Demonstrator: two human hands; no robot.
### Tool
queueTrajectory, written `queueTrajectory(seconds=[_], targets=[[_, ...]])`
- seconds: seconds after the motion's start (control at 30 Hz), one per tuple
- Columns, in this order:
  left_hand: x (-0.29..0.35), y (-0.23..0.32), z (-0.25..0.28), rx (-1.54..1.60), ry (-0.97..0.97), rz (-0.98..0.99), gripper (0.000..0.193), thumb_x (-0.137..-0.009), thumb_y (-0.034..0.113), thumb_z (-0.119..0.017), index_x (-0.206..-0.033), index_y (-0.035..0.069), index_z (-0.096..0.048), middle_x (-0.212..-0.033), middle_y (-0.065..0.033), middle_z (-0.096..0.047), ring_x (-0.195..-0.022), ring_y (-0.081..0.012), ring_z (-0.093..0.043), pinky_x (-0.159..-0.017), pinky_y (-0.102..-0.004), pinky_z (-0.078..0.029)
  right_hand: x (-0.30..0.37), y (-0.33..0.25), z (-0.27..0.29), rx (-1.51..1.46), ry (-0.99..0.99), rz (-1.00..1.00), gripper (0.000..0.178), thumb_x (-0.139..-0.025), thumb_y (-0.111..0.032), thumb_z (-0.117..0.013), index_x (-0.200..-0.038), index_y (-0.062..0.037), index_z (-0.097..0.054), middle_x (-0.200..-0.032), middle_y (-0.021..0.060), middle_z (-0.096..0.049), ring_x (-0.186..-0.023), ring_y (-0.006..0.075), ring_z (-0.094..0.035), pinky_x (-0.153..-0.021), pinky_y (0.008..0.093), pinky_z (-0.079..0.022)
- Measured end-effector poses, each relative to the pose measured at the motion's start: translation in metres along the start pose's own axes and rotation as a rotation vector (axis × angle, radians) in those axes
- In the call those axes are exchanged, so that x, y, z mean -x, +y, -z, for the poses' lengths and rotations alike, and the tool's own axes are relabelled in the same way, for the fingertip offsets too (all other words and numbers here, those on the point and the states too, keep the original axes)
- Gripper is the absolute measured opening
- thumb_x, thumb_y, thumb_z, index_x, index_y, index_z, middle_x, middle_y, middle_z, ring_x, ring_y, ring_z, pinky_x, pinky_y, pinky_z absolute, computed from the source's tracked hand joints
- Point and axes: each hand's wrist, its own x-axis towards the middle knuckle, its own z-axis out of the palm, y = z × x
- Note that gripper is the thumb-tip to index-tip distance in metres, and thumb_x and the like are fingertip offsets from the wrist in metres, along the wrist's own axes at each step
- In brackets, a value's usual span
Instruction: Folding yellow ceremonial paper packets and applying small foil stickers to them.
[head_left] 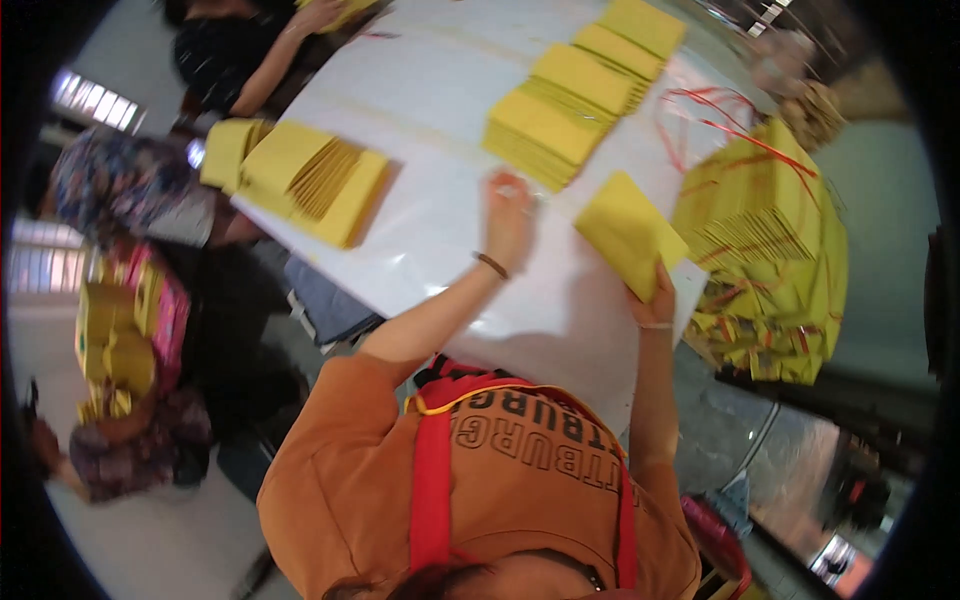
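Observation:
At the right front of the table, my right hand (655,298) grips a flat yellow paper envelope (630,235) by its near edge, thumb on top. The envelope is tilted over the white tabletop (420,240). My left hand (509,200) is over the middle of the table, left of that envelope and just short of a fanned row of yellow envelopes (550,120). Motion smears its fingers, so whether they hold anything is unclear.
Left on the table lies another fanned stack of yellow envelopes (315,185). Tied bundles of them (755,205) with red string (715,98) stand beyond the right edge. One person (235,60) works at the far left corner; others sit along the left side, near more yellow bundles (118,335).

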Motion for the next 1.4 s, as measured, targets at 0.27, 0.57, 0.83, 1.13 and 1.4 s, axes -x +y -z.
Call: queueTrajectory(seconds=[0.27,0.57,0.83,1.13,1.4], targets=[[0.062,-0.013,-0.021,-0.329,-0.389,0.285,0.049,-0.083,0.004,-0.056,-0.125,0.008,-0.032,-0.098,-0.0076,-0.052,-0.072,-0.0113,-0.052,-0.058,-0.0242,-0.044,0.034,0.012,0.035,0.207,0.191,-0.054,0.041,-0.090,-0.018,-0.050,-0.127,-0.0054,-0.039,-0.121,0.0100,-0.052,-0.108,0.0244,-0.054,-0.088,0.0411,-0.048],[0.059,-0.037,-0.024,-0.341,-0.371,0.308,0.032,-0.081,-0.005,-0.047,-0.110,0.004,-0.054,-0.086,-0.0040,-0.055,-0.064,-0.0081,-0.048,-0.055,-0.0226,-0.041,0.016,-0.009,0.045,0.210,0.255,0.101,0.037,-0.082,0.000,-0.054,-0.118,-0.0076,-0.049,-0.109,0.0075,-0.058,-0.100,0.0189,-0.058,-0.087,0.0361,-0.048],[0.027,-0.047,-0.015,-0.523,-0.446,0.268,0.027,-0.082,-0.001,-0.049,-0.106,0.002,-0.060,-0.078,0.0021,-0.053,-0.065,-0.0043,-0.042,-0.058,-0.0181,-0.036,0.003,-0.025,0.025,0.224,0.127,0.074,0.036,-0.080,0.002,-0.056,-0.115,-0.0017,-0.051,-0.101,0.0088,-0.060,-0.086,0.0184,-0.061,-0.072,0.0325,-0.051],[0.013,-0.059,-0.022,-0.958,-0.489,-0.230,0.026,-0.080,0.004,-0.047,-0.101,0.007,-0.061,-0.091,-0.0141,-0.058,-0.083,-0.0294,-0.055,-0.073,-0.0375,-0.044,-0.030,-0.014,0.030,1.413,0.447,0.460,0.029,-0.078,-0.005,-0.061,-0.107,-0.0058,-0.057,-0.092,0.0075,-0.061,-0.082,0.0196,-0.058,-0.070,0.0319,-0.046],[0.017,-0.047,-0.029,-1.372,-0.562,-0.298,0.021,-0.085,0.013,-0.050,-0.104,0.012,-0.059,-0.095,-0.0104,-0.055,-0.087,-0.0292,-0.055,-0.074,-0.0397,-0.046,-0.036,-0.002,0.021,1.941,0.387,0.719,0.028,-0.078,-0.005,-0.052,-0.105,-0.0106,-0.059,-0.104,0.0122,-0.056,-0.097,0.0278,-0.054,-0.081,0.0366,-0.045]])
